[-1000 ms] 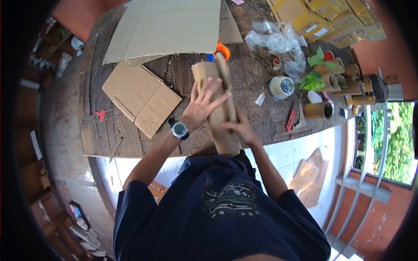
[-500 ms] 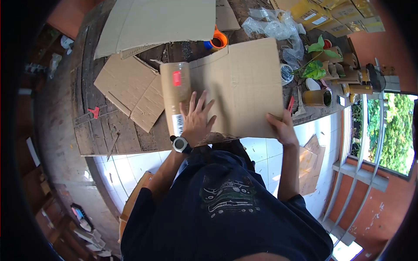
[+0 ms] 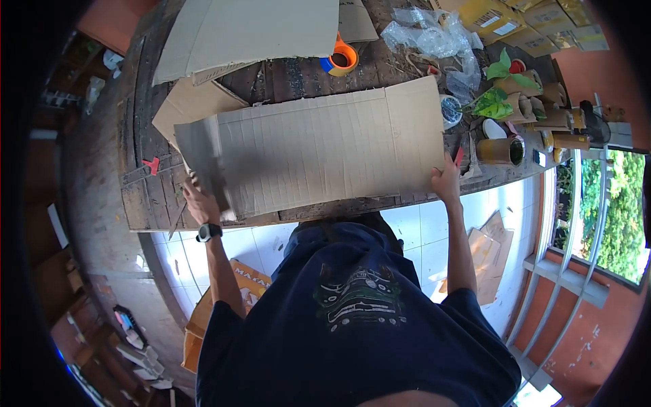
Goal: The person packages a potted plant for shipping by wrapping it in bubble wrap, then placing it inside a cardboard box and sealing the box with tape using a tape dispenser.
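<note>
A wide, creased cardboard sheet lies opened out along the front part of the wooden table. My left hand, with a watch on its wrist, grips the sheet's lower left edge, where the cardboard is blurred. At the sheet's right edge my right hand holds on with the thumb on top. Just beyond that hand is a red-handled tool. Another cardboard piece is partly hidden under the sheet's left end. An orange and blue tape dispenser stands behind the sheet.
A large cardboard panel covers the back left. Bubble wrap, a leafy plant, a bamboo-like cup and stacked boxes are at the right. A red tool lies on the left of the wooden table.
The sheet's left flap with the red label has unfolded to the left, and the sheet now reaches further that way. My left hand has moved left from the flap to its edge.
</note>
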Demonstrator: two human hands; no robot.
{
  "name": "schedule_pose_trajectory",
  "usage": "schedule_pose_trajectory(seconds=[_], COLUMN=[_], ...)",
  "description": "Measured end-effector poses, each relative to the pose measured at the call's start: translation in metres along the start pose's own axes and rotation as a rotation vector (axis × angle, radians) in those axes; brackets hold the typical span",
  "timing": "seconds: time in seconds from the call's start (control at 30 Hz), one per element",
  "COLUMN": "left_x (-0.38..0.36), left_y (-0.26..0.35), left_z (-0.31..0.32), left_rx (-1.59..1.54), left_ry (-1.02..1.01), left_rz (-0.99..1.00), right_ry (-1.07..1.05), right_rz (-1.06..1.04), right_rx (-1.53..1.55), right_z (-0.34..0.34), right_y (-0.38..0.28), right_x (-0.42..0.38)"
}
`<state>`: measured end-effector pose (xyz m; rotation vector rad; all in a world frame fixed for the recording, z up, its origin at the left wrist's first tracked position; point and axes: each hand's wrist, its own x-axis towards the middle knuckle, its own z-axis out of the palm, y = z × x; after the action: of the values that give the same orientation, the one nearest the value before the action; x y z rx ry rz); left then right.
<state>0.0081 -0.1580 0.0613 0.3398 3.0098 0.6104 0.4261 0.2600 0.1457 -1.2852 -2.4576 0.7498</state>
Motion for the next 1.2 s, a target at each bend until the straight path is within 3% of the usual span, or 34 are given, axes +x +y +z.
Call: schedule_pose_trajectory(seconds=[0.1, 0.23, 0.33, 0.47, 0.5, 0.6, 0.67, 0.8, 0.87, 0.9, 1.0, 1.1, 1.2], left_x=[0.009, 0.021, 0.043, 0.072, 0.072, 0.071, 0.056, 0.031, 0.019, 0.016, -0.003, -0.035, -0.056], left_y=[-0.043, -0.086, -0.123, -0.141, -0.141, -0.132, -0.118, -0.115, -0.133, -0.144, -0.165, -0.138, -0.113], left_z=[0.02, 0.03, 0.035, 0.03, 0.031, 0.027, 0.006, -0.042, -0.058, -0.062, -0.078, -0.09, -0.08], left_rx=[-0.01, -0.029, -0.055, -0.202, -0.156, -0.088, -0.13, -0.45, -0.727, -0.693, -0.691, -0.835, -0.825], left_ry=[-0.022, -0.068, -0.013, -0.316, -0.282, -0.188, -0.142, -0.212, -0.211, -0.196, -0.176, -0.266, -0.241], left_rz=[-0.027, -0.088, 0.063, -0.193, -0.2, -0.158, -0.072, -0.254, -0.321, -0.327, -0.38, -0.431, -0.521], right_ry=[-0.021, -0.15, -0.15, -0.121, -0.11, -0.198, -0.203, -0.269, -0.269, -0.269, -0.159, 0.413, 0.336], right_rz=[-0.012, -0.089, -0.261, -0.434, -0.466, -0.24, -0.248, -0.149, 0.0, 0.071, 0.288, 0.193, 0.17], right_rx=[-0.056, -0.187, -0.208, -0.157, -0.136, -0.105, 0.037, 0.333, 0.004, -0.157, -0.13, 0.057, 0.386], right_z=[0.038, 0.031, 0.026, 0.015, 0.014, 0.035, 0.039, 0.035, 0.05, 0.056, 0.036, 0.04, 0.051], right_y=[0.036, 0.051, 0.082, 0.074, 0.071, 0.089, 0.08, 0.067, 0.092, 0.103, 0.116, 0.119, 0.117], right_x=[0.007, 0.017, 0.022, 0.032, 0.035, 0.05, 0.065, 0.104, 0.119, 0.123, 0.119, 0.121, 0.148])
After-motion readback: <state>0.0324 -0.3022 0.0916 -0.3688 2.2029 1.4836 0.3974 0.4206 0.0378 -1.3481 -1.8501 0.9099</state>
